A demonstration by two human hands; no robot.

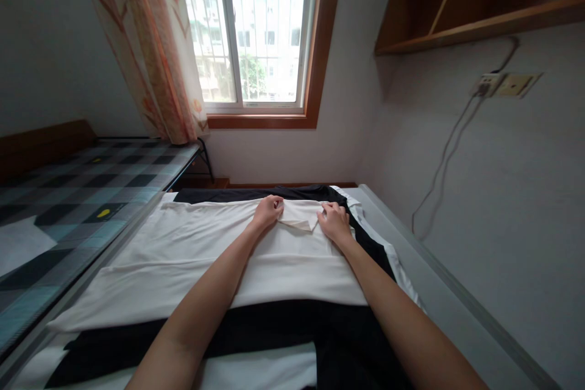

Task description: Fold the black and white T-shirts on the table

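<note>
A white garment [183, 244], its kind not clear, lies spread out over black cloth [283, 326] on a pale surface. At its far edge my left hand [268, 211] pinches the white fabric, fingers curled. To the right, my right hand [335, 221] grips the same edge with bent fingers. Between the two hands a small flap of the white fabric is folded over toward me. Black cloth shows beyond the far edge and along the right side, with more white cloth [402, 268] under it.
On the left stands a bed with a checked cover [137, 161] and a sheet of paper [22, 244]. A window [265, 42] with a floral curtain [150, 55] is ahead. At right are a wall shelf [479, 21], a socket [489, 84] and a hanging cable [441, 164].
</note>
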